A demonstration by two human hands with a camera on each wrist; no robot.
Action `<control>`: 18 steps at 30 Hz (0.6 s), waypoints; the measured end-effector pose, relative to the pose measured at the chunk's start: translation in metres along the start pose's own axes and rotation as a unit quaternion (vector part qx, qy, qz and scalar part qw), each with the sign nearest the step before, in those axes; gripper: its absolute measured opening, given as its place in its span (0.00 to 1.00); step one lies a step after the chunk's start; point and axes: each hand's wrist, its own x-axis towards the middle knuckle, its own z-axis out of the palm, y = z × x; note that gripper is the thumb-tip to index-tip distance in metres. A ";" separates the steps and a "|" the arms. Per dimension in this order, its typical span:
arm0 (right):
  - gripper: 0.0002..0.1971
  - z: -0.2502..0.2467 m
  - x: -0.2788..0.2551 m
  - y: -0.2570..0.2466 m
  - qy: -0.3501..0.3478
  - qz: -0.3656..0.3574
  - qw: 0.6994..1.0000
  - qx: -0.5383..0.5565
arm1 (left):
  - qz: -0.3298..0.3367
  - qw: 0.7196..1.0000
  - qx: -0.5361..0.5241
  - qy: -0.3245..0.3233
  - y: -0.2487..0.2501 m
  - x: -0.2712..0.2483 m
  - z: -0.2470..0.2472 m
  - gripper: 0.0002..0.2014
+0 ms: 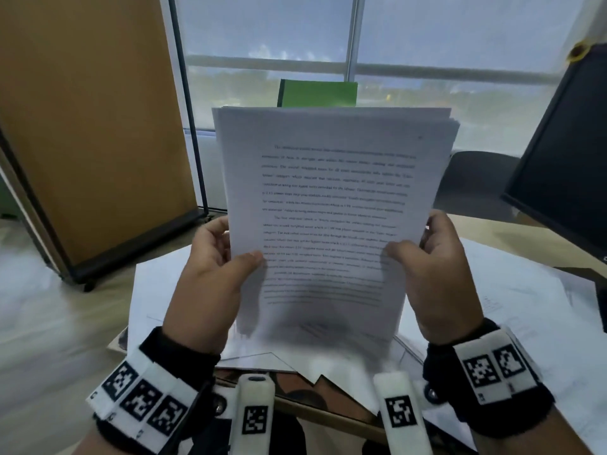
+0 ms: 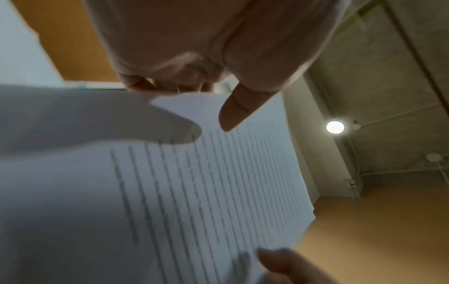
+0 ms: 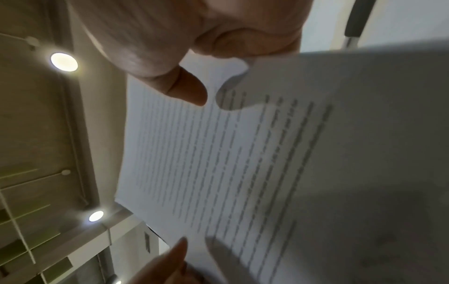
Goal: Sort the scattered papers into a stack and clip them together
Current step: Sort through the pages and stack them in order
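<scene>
A wide window (image 1: 427, 60) fills the far side from 11 to 2 o'clock, above a table (image 1: 492, 224) strewn with loose sheets (image 1: 525, 307). Over it, at centre, a stack of printed papers (image 1: 328, 208) stands upright, lower edge blurred. The left hand (image 1: 210, 267) at 8 o'clock and the right hand (image 1: 437, 267) at 4 o'clock each clamp a side edge, thumbs on the front page, fingers curled behind, wrists raised.

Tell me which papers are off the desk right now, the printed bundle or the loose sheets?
The printed bundle: both hands, left and right, hold it upright by its side edges. The loose sheets lie flat on the desk.
</scene>
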 end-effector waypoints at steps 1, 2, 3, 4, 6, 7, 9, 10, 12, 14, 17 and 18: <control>0.18 0.002 0.000 0.002 0.000 0.013 1.000 0.010 | -0.015 1.000 0.003 -0.007 -0.002 0.000 0.000 0.21; 0.19 0.003 0.000 0.005 -0.002 0.020 1.000 0.011 | -0.029 0.999 0.017 -0.017 -0.005 0.000 0.000 0.21; 0.20 0.006 0.000 0.007 -0.002 0.020 1.000 0.006 | -0.035 0.999 0.032 -0.021 -0.007 -0.001 0.000 0.20; 0.21 0.008 -0.001 0.007 0.001 0.018 1.000 0.001 | -0.036 0.998 0.044 -0.017 -0.009 -0.001 -0.001 0.20; 0.21 0.010 -0.002 0.010 0.007 0.023 1.000 -0.010 | -0.037 0.998 0.050 -0.006 -0.013 -0.001 -0.004 0.19; 0.20 0.009 -0.002 0.013 0.004 0.031 0.999 -0.015 | -0.040 0.998 0.056 -0.009 -0.015 -0.001 -0.005 0.19; 0.18 0.010 -0.004 0.016 -0.006 0.049 0.998 -0.029 | -0.049 0.994 0.084 -0.042 -0.017 -0.005 -0.004 0.20; 0.18 0.010 -0.005 0.017 -0.014 0.051 0.998 -0.040 | -0.049 0.993 0.095 -0.057 -0.018 -0.006 -0.003 0.21; 0.17 0.010 -0.005 0.014 -0.021 0.044 0.997 -0.060 | -0.039 0.993 0.085 -0.070 -0.017 -0.006 -0.003 0.21; 0.17 0.007 -0.002 0.006 -0.016 0.035 0.997 -0.062 | -0.013 0.997 0.042 -0.058 -0.013 -0.005 -0.008 0.21; 0.18 -0.004 0.004 -0.012 -0.015 0.025 0.999 -0.029 | 0.034 0.997 -0.022 -0.064 -0.007 -0.007 -0.014 0.15; 0.18 -0.009 0.005 -0.017 -0.024 0.028 0.999 -0.009 | 0.025 0.994 -0.063 -0.084 -0.006 -0.009 -0.014 0.15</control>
